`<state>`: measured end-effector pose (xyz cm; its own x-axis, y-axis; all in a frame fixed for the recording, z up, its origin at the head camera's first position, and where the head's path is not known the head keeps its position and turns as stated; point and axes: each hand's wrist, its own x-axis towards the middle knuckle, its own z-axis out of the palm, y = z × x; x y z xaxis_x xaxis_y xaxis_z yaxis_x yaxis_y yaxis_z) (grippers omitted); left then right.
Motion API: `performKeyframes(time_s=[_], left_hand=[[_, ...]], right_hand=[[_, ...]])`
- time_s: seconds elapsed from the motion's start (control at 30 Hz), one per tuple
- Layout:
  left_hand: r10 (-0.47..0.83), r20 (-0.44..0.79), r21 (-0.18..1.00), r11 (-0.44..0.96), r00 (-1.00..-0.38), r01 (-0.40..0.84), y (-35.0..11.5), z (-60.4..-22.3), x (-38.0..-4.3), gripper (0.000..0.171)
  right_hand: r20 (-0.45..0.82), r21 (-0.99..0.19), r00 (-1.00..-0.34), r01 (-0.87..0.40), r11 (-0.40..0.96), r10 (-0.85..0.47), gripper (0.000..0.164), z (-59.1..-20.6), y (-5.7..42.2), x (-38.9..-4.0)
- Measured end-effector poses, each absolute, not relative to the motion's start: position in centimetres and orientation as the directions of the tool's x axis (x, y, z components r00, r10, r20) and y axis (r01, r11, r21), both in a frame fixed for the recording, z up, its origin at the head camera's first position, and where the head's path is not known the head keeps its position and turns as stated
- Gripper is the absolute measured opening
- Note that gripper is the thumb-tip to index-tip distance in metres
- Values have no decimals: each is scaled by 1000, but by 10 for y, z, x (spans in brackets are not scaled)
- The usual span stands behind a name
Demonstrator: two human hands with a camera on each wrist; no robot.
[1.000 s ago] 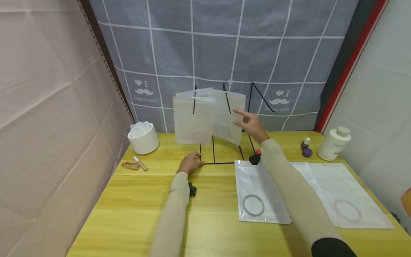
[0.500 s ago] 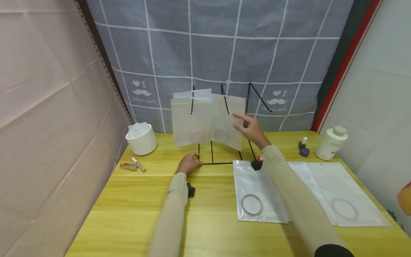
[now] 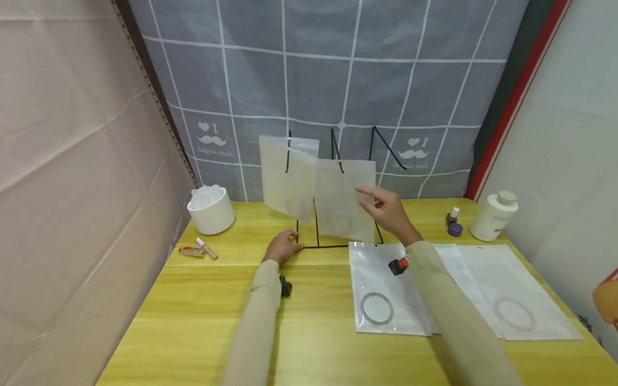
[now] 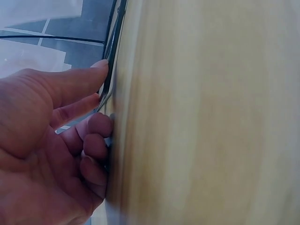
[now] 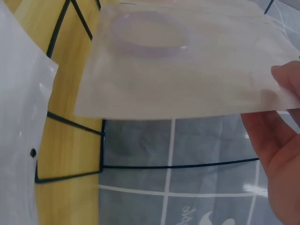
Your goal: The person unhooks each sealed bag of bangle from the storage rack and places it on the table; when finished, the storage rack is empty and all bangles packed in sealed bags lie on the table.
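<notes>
A black wire display rack (image 3: 317, 228) stands at the back of the table, its hooks sloping forward. At its lower left corner my left hand (image 3: 282, 246) pinches the frame between thumb and fingers; the left wrist view shows the thumb (image 4: 84, 82) against the black wire. My right hand (image 3: 390, 212) pinches the right edge of a translucent plastic bag (image 3: 345, 198), a pale ring (image 5: 150, 33) showing through it. Whether the middle hook still passes through this bag, I cannot tell. Another translucent bag (image 3: 285, 182) hangs turned at the left hook.
Flat white bags with rings, one nearer (image 3: 376, 268) and one farther right (image 3: 507, 268), lie on the table. A white pot (image 3: 212, 214) and two small tubes (image 3: 200, 250) are at left. A white bottle (image 3: 494, 217) and small purple-capped jar (image 3: 455, 229) stand at right.
My right hand has moved down and slightly right, and the bag in it has dropped lower on the rack. The left bag has swung askew. My left hand stays at the rack's corner.
</notes>
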<state>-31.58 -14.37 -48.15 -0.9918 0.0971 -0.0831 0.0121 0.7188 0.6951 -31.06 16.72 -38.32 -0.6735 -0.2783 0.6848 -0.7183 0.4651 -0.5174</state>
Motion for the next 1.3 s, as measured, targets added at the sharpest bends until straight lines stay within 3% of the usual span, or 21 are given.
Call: performKeyframes(time_s=[0.23, 0.53, 0.63, 0.7, 0.77, 0.83, 0.9, 0.97, 1.03, 1.1, 1.2, 1.3], left_hand=[[81, -120, 709, 704, -989, -28, -144, -483, -320, 41], [99, -110, 715, 699, -989, -10, -143, -484, -318, 43], [105, -112, 703, 711, -988, -4, -143, -485, -320, 42], [111, -114, 691, 722, -987, 1, -144, -484, -321, 43], [118, -118, 682, 732, -986, 6, -146, -483, -322, 42], [121, -98, 667, 745, -988, 26, -147, -481, -325, 41], [126, -82, 661, 749, -989, 41, -149, -478, -327, 42], [133, -84, 665, 746, -988, 44, -150, -475, -328, 42], [137, -92, 674, 738, -986, 39, -150, -473, -328, 42], [146, -122, 681, 732, -982, 25, -149, -471, -326, 41], [158, -138, 681, 732, -978, 22, -148, -468, -323, 39], [159, -145, 690, 723, -977, 15, -147, -467, -321, 37]], right_hand=[[725, -331, -589, -752, 571, -356, 33, -376, 176, -291], [742, -30, -423, -795, 605, -520, 36, -352, 184, -254], [733, -12, -389, -827, 562, -558, 38, -346, 182, -235], [727, -84, -388, -869, 487, -566, 40, -346, 180, -224], [705, -241, -428, -894, 377, -565, 41, -353, 177, -218], [621, -475, -542, -835, 278, -567, 36, -364, 172, -216], [451, -712, -696, -658, 244, -559, 32, -379, 165, -218], [226, -858, -821, -423, 292, -524, 30, -397, 158, -223], [13, -898, -893, -208, 387, -450, 30, -416, 150, -228], [-129, -884, -918, -64, 463, -374, 28, -434, 142, -232], [-226, -844, -933, 44, 535, -280, 25, -453, 133, -236], [-243, -814, -937, 56, 578, -251, 23, -461, 128, -240]])
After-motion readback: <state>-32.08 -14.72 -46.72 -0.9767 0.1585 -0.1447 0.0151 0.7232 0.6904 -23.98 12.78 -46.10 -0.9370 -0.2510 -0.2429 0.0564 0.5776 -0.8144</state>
